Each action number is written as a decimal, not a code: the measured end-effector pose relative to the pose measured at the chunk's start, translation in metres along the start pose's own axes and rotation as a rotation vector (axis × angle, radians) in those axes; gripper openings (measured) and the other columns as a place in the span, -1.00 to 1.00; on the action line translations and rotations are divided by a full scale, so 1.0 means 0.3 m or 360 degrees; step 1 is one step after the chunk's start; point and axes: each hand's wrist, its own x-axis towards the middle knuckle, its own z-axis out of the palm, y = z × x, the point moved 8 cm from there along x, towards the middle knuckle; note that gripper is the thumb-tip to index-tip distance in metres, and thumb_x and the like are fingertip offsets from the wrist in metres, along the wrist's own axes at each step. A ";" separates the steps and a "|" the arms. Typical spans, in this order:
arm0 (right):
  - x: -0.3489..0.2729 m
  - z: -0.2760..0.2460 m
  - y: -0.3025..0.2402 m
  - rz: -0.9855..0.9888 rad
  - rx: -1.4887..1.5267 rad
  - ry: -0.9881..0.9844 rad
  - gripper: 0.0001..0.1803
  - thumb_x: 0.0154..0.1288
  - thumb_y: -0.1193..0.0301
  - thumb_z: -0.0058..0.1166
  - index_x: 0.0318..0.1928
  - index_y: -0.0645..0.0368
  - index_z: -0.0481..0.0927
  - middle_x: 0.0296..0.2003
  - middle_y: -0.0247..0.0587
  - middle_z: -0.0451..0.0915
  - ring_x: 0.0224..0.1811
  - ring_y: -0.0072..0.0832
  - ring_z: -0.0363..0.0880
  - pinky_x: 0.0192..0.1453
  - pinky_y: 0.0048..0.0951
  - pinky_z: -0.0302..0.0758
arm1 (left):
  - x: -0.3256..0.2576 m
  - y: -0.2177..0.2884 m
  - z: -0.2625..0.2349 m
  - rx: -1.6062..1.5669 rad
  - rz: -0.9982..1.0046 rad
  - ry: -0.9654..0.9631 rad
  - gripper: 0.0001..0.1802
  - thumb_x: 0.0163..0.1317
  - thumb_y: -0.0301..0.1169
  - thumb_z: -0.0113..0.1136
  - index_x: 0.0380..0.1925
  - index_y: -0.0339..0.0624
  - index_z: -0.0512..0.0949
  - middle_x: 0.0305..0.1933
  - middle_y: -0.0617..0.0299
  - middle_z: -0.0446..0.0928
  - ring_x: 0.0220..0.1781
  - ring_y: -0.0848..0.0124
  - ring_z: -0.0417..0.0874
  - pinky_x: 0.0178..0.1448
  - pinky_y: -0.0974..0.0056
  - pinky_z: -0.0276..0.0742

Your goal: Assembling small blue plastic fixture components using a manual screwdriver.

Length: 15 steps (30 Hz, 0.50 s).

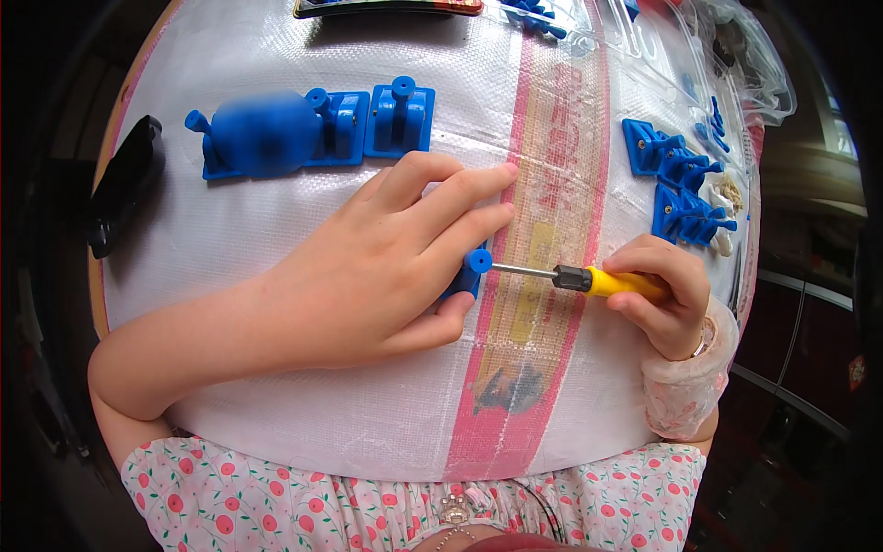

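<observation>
Near the middle of the table, my left hand is closed over a blue plastic part, holding it against the woven cover. Only the part's round peg end and a bit of its base show; the rest is hidden under the palm and fingers. My right hand grips the yellow handle of a screwdriver. Its metal shaft lies nearly level, pointing left, and the tip meets the blue part beside the peg.
Blue bracket-like pieces stand in a row at the far left, partly blurred. More blue pieces cluster at the right, beside clear plastic packaging. A black curved object lies at the left edge, a dark tray at the far edge.
</observation>
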 end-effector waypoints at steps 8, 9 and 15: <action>0.012 0.014 -0.027 -0.0161 -0.0063 0.0088 -0.59 -0.10 0.59 0.44 -0.15 0.23 0.64 -0.26 -0.15 0.53 -0.28 -0.43 0.56 -0.27 -0.52 0.48 | 0.002 0.000 -0.005 -0.0026 -0.0003 0.0016 -0.29 -0.08 -0.46 0.25 0.18 -0.27 0.35 0.39 0.02 0.24 0.26 0.02 0.28 0.35 0.06 0.28; 0.011 0.010 -0.028 -0.0188 -0.0107 0.0073 -0.59 -0.11 0.60 0.44 -0.15 0.23 0.64 -0.26 -0.15 0.54 -0.28 -0.43 0.56 -0.26 -0.51 0.48 | 0.003 0.000 -0.004 -0.0024 -0.0004 0.0014 -0.29 -0.08 -0.46 0.25 0.18 -0.27 0.35 0.39 0.02 0.24 0.26 0.01 0.28 0.35 0.06 0.28; 0.011 0.000 -0.016 -0.0148 -0.0062 0.0075 -0.62 -0.08 0.57 0.44 -0.17 0.25 0.64 -0.29 -0.13 0.58 -0.29 -0.40 0.60 -0.24 -0.52 0.51 | 0.001 -0.001 -0.004 -0.0025 -0.0006 0.0012 -0.29 -0.09 -0.46 0.25 0.18 -0.27 0.35 0.39 0.02 0.25 0.26 0.01 0.29 0.35 0.06 0.28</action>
